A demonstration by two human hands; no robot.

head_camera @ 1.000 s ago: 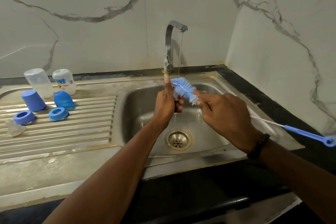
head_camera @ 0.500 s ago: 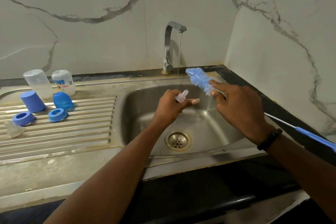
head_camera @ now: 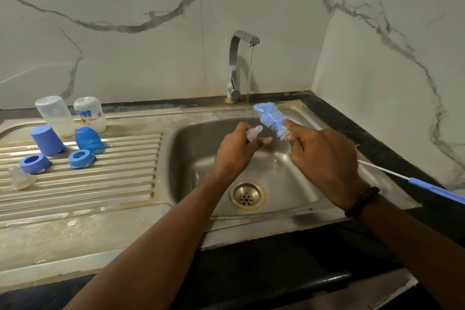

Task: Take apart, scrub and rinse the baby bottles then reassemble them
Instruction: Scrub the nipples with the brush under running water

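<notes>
Over sink [head_camera: 297, 118]: left hand [head_camera: 236, 151] pinches teat [head_camera: 254, 132] (clear); right hand [head_camera: 324, 158] grips brush [head_camera: 270, 118].

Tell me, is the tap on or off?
On: a thin stream of water falls from the tap spout down to the left hand.

A clear silicone teat [head_camera: 254, 132] is held tip-up over the sink basin, just beside a blue bottle brush [head_camera: 271, 120]. On the drainboard, two clear bottles [head_camera: 54, 115] [head_camera: 90, 113] stand upside down, with two blue caps [head_camera: 47, 140] [head_camera: 88, 139], two blue collar rings [head_camera: 34, 163] [head_camera: 82, 158] and a second clear teat [head_camera: 21, 178] in front of them.
</notes>
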